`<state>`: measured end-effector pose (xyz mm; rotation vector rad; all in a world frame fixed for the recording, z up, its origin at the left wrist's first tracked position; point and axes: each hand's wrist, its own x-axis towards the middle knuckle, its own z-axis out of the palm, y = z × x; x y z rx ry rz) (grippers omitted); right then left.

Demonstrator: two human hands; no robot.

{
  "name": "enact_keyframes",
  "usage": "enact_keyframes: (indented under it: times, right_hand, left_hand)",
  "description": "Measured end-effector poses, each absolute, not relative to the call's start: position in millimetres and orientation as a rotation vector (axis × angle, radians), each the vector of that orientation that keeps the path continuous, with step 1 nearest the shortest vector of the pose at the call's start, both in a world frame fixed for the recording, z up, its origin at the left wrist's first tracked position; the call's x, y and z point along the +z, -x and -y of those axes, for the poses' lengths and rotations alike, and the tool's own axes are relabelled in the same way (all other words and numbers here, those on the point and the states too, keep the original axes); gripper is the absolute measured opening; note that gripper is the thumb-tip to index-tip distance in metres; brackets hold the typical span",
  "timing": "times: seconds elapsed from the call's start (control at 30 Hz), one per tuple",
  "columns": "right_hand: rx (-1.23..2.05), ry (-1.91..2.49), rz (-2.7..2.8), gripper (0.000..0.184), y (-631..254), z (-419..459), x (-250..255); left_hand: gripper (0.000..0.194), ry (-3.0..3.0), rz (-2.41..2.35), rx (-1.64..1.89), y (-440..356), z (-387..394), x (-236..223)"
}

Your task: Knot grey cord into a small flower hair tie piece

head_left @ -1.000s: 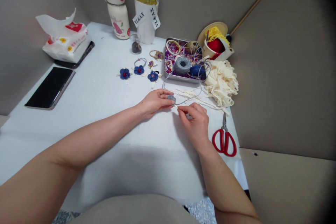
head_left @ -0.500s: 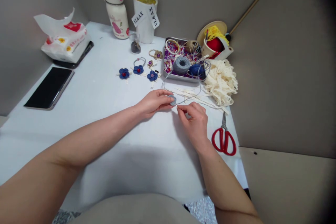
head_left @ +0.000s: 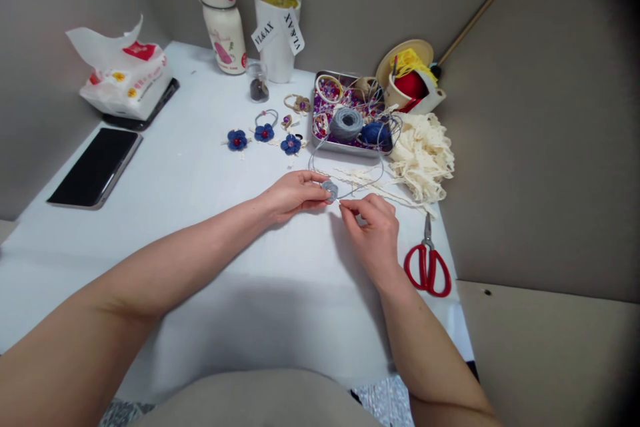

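White tabletop (head_left: 210, 267) beneath both forearms; a metal tray (head_left: 320, 121) of beads and yarn sits beyond the hands; red-handled scissors (head_left: 427, 271) lie right of the right hand (head_left: 370, 230), whose fingertips pinch a fine grey cord (head_left: 357, 195); the left hand (head_left: 293, 197), nearly closed, grips a small grey woven disc (head_left: 329, 190) above the table, just beside the right fingertips.

Grey-beige padded partition walls (head_left: 60, 73) close in on 3 sides, the back wall (head_left: 360, 0) meeting the left one in a soft corner and the right wall (head_left: 530, 147) running down to a beige ledge (head_left: 540, 347) with 1 small dark hole (head_left: 486, 291). A white-covered table (head_left: 75, 267) fills the corner, and a thin wooden rod (head_left: 480, 10) slants across the right wall. Below the table's front edge lies a crinkled silvery mat (head_left: 385, 401) - the light is soft and even.
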<state>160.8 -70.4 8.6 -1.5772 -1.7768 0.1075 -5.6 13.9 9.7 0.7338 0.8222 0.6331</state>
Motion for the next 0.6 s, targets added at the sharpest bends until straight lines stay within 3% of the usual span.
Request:
enact_keyframes:
  times: [0.6]
  right_hand:
    - [0.146, 1.56, 1.787, 0.012, -159.6, 71.2, 11.6]
  left_hand:
    - [0.037, -0.745, -0.81, 0.588, 6.1, -13.1, 7.0]
